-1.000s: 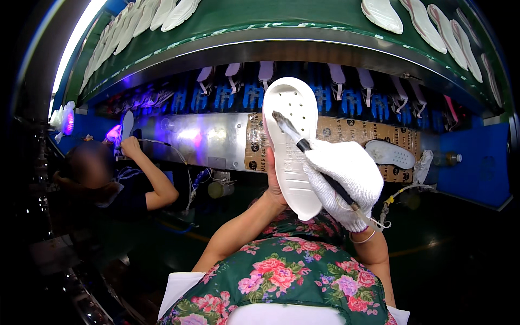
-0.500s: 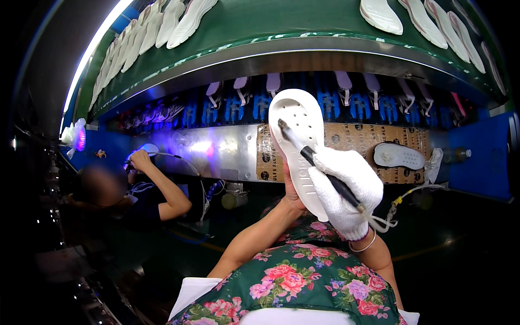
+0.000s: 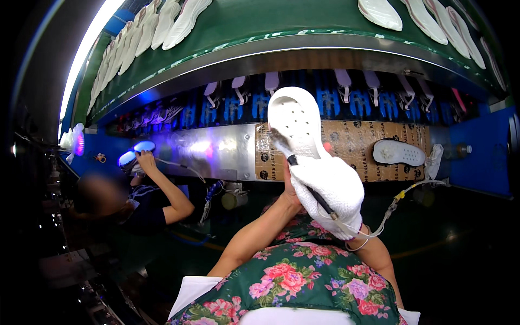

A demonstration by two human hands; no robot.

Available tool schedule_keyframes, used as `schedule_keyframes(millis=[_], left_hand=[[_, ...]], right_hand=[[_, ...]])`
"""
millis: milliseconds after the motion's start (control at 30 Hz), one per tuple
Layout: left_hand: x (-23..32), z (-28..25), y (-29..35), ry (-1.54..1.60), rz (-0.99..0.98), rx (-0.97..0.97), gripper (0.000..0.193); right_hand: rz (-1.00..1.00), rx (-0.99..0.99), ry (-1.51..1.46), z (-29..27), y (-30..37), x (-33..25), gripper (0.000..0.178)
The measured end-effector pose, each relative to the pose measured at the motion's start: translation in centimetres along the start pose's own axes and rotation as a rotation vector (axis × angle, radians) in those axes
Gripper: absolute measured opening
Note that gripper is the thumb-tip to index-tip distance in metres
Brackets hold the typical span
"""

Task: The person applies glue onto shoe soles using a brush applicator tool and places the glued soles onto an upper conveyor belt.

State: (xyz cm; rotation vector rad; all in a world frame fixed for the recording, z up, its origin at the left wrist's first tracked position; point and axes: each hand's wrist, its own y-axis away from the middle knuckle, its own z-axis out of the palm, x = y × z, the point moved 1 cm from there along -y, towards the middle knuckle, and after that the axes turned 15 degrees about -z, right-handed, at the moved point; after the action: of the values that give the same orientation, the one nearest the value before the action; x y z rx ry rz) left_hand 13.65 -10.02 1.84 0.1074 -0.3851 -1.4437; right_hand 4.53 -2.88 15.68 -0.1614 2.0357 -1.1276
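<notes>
Held one perforated white sole [image 3: 309, 116] up before the cardboard [image 3: 352, 142], in the bare left hand [image 3: 290, 187], with a brush [image 3: 293, 160] at its left rim.
Curled the left hand round the sole from beneath, palm mostly hidden; closed the gloved right hand [image 3: 327, 187] about the brush handle. Risked, seemingly, bristles slipping off the rim, from working so near the edge, and a tugged brush, from the pale tube [image 3: 391, 208] looping beside the right wrist. Counted one brush, one tube, one second sole [image 3: 400, 153] on the cardboard, at least five belt soles [image 3: 381, 13] upper right; could not count those overlapping upper left.
</notes>
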Motion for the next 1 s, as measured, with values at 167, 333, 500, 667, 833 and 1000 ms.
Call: schedule_keyframes(millis=[167, 333, 500, 667, 833, 1000], left_hand=[[1.4, 0.3, -0.4, 0.272, 0.057, -0.287, 0.095], [2.7, 0.5, -0.7, 0.092, -0.041, -0.387, 0.097], [3.5, 1.7, -1.0, 0.184, 0.082, -0.316, 0.096], [3.9, 2.6, -1.0, 0.131, 0.031, -0.323, 0.092], [4.8, 2.8, -1.0, 0.202, 0.117, -0.282, 0.091], [5.6, 2.7, -1.1, 0.117, -0.004, -0.386, 0.102]], right_hand=[[0.1, 0.037, -0.007, -0.3, 0.6, 0.7, 0.025], [0.008, 0.002, -0.088, 0.6, 1.2, 0.8, 0.027], [0.049, 0.061, -0.007, -0.4, 1.6, 1.8, 0.025], [0.006, -0.033, -0.1, 0.6, 1.8, 1.1, 0.023], [0.043, -0.013, -0.044, -0.9, 1.8, 2.0, 0.027], [-0.101, -0.138, -0.059, 0.6, 3.0, 1.4, 0.03]])
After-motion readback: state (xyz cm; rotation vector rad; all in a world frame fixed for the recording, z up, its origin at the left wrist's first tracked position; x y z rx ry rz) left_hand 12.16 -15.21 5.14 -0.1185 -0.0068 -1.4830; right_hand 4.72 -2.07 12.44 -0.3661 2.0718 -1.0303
